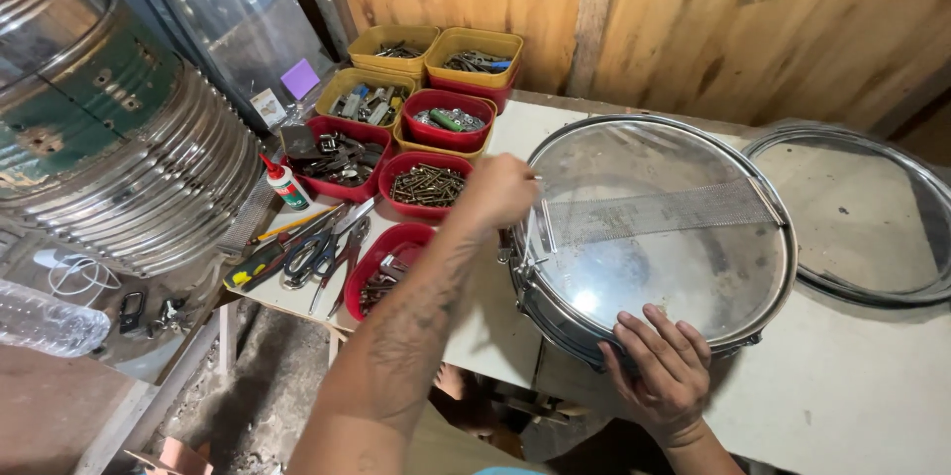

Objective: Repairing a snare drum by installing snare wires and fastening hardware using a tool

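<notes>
Gripping something unseen: left hand (498, 191) at snare drum (654, 237).

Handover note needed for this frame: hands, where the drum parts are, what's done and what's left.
Left hand: at the snare drum's far-left rim, fingers pinched at the end of the snare wire strip; what it pinches is too small to tell.
Right hand: flat on the near rim, steadying the drum.
Done: the strip lies across the clear head.
Left: whether that strip end is fastened cannot be told.
Nearby: trays of screws, loose hoop on the right.
</notes>
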